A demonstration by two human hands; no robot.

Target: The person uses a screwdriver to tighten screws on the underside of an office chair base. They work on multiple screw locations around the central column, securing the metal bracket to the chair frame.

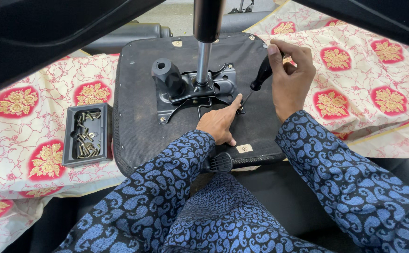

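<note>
The right hand (pixel 291 77) is closed as a grip around the black handle of a screwdriver (pixel 260 77), fingers wrapped and thumb on top, with the thin shaft slanting down and to the left of the grip to a screw at the corner of the black metal mounting plate (pixel 223 86). The left hand (pixel 221 122) holds nothing; it lies flat on the upturned seat base (pixel 139 107), forefinger stretched out to touch the spot just beside the screwdriver's tip. The screwdriver looks light and rigid, its handle smooth and likely a little slippery, so the thick middle of the handle seems the sound place to hold. The plate looks heavy and stiff, with a grey gas-lift column (pixel 203 61) rising from its middle, up and left of the grip. Well off to the left, on the patterned cloth (pixel 21 122), sits a black tray of screws (pixel 87 135).
</note>
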